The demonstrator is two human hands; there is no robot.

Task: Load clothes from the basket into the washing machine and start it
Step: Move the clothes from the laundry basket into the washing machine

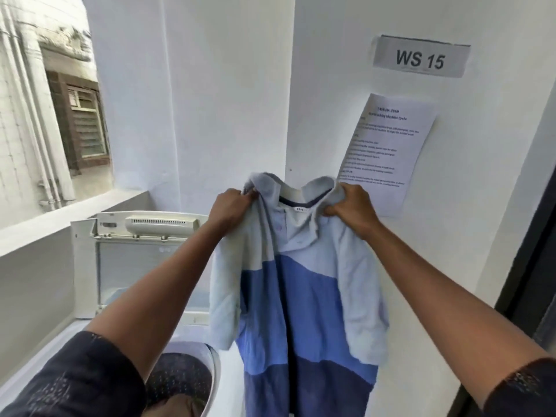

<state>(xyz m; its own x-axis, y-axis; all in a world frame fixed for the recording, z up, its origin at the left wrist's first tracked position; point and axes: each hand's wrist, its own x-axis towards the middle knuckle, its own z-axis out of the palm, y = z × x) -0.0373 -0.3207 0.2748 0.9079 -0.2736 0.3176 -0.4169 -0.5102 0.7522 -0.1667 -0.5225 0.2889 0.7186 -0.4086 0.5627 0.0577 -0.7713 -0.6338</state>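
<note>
A polo shirt [304,296] in bands of pale blue, mid blue and dark blue hangs upright in front of me. My left hand [231,210] grips its left shoulder by the collar, and my right hand [350,210] grips its right shoulder. Below and to the left stands the white top-loading washing machine [54,350] with its lid [135,266] raised. The open drum [180,377] shows at the bottom, partly hidden by my left arm, and something brown lies inside it. The basket is out of view.
A white wall [225,100] rises behind the machine, bearing a "WS 15" label [419,57] and a printed instruction sheet [388,152]. A ledge [60,221] with an open window lies to the left. A dark door frame [523,266] runs down the right side.
</note>
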